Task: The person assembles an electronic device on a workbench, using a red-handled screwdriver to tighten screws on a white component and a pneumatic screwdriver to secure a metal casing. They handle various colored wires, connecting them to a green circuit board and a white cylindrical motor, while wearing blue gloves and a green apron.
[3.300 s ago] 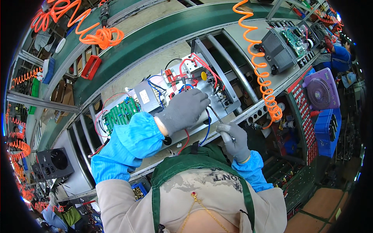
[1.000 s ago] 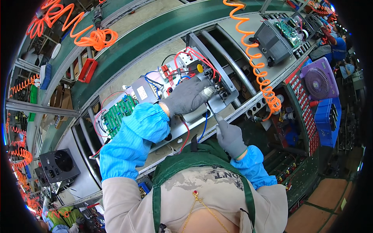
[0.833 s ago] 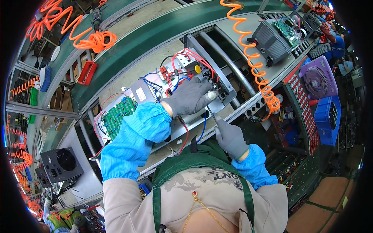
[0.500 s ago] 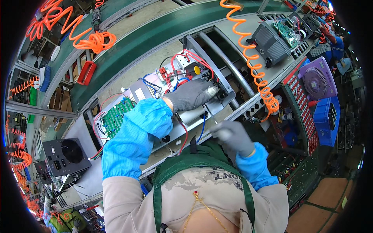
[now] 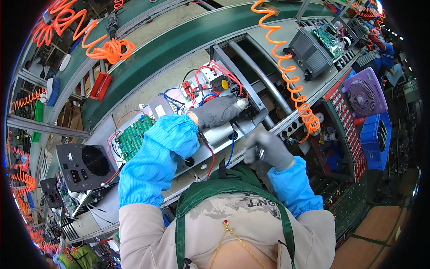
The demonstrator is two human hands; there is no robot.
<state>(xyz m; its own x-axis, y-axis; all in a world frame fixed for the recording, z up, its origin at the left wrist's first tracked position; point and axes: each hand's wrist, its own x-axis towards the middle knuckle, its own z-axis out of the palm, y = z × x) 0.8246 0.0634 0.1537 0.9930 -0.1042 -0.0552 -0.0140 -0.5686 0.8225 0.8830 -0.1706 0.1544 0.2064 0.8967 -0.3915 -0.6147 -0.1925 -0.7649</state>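
Note:
An open metal chassis lies across the line in front of me, with red and blue wires, a yellow round part and a green circuit board at its left. My left hand, in a grey glove, reaches over the chassis. Its fingers are closed at black parts inside the right end panel; what they grip is hidden. Nearer my body, off the chassis's front right corner, my gloved right hand is closed, with a small shiny metal bit showing at its fingers.
A grey box with a round fan opening stands left of the chassis. Another grey unit sits at the far right. An orange coiled hose hangs close to my right hand. Rollers, a purple fan and a blue bin are rightward.
My right hand has drawn slightly up and right; the thin metal shaft at its fingers no longer shows. The grey fan box has shifted right toward the chassis. My left hand stays nearly in place.

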